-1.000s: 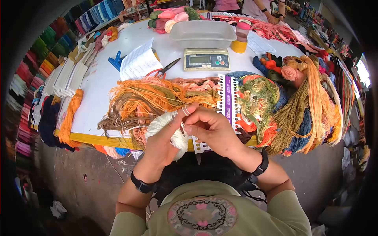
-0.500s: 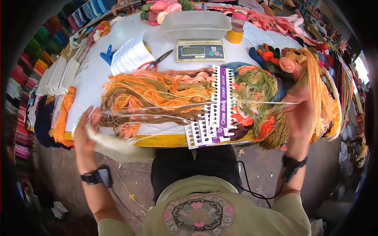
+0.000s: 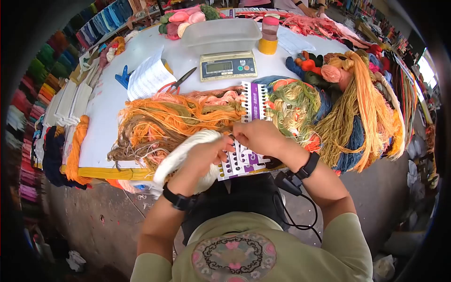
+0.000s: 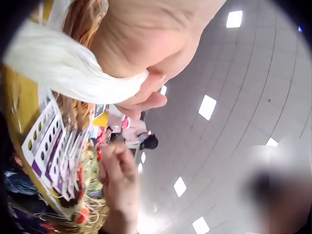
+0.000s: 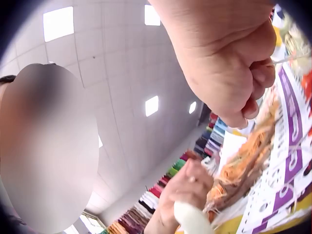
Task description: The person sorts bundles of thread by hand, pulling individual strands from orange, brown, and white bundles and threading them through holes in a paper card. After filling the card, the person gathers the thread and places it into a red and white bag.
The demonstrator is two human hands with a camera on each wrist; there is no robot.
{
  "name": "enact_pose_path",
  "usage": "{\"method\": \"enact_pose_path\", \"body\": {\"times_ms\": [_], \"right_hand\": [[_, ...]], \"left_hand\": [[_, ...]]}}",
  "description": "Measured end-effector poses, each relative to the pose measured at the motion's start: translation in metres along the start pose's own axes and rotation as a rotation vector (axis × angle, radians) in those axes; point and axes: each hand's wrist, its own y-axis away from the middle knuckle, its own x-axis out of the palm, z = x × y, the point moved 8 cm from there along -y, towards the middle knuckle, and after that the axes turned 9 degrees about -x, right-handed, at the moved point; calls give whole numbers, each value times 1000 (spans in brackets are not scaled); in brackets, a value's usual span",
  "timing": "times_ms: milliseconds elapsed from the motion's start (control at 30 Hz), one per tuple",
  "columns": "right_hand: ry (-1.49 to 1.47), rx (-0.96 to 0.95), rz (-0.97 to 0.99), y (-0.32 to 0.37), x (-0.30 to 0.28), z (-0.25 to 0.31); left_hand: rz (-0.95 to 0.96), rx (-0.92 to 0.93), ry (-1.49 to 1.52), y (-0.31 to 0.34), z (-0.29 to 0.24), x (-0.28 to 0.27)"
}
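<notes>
A thick white thread skein (image 3: 171,160) hangs looped around my left hand (image 3: 204,156), which grips it near the table's front edge. In the left wrist view the skein (image 4: 63,66) passes between the palm and bent fingers of that hand (image 4: 151,44). My right hand (image 3: 262,136) is just right of the left, over the punched purple-and-white cards (image 3: 254,104). Its fingers are curled, and in the right wrist view a thin pale thread (image 5: 292,59) comes out of that fist (image 5: 226,58). Orange and brown threads (image 3: 169,117) lie behind the left hand.
A scale (image 3: 228,66) with a clear tray (image 3: 221,37) stands behind the threads. Scissors (image 3: 181,80), a written sheet (image 3: 148,77) and a blue clip (image 3: 123,77) lie left of it. Green, blue and orange skeins (image 3: 347,122) cover the right side.
My hands were close together, spread wide apart with thread stretched between them, and are now back near each other at the cards. The skein has moved with the left hand.
</notes>
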Motion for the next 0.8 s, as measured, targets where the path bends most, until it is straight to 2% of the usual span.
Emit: {"method": "enact_pose_path", "body": {"times_ms": [67,167,233,300,367,400,467,633,700,733,767,800], "right_hand": [[-30,-7,2,9,-1,-5],[-124,7,3,21,1,-14],[-221,-2,-55,22,-1,-16],[-175,-8,-96,21,4,-21],[-264,0,-78,17,4,-26],[-308,16,-40,15,1,-25],[-343,55,25,12,-5,-25],[-358,55,69,4,7,-32],[-397,56,70,7,6,-30],[-417,63,-10,10,0,-30],[-422,56,4,14,2,-33],[-480,43,-32,15,3,-38]], "left_hand": [[-104,-133,-388,-9,12,-2],[-103,-61,-394,-17,16,5],[-97,-34,-364,-11,15,9],[-184,-48,-270,-12,13,5],[-72,-67,93,0,-2,19],[-33,-63,74,-4,-2,23],[8,-103,270,-7,2,23],[53,-132,290,-19,11,24],[-35,-122,133,-9,6,26],[-161,-94,36,-2,3,20],[-170,-102,48,-3,6,16],[-172,34,76,-1,0,6]]}}
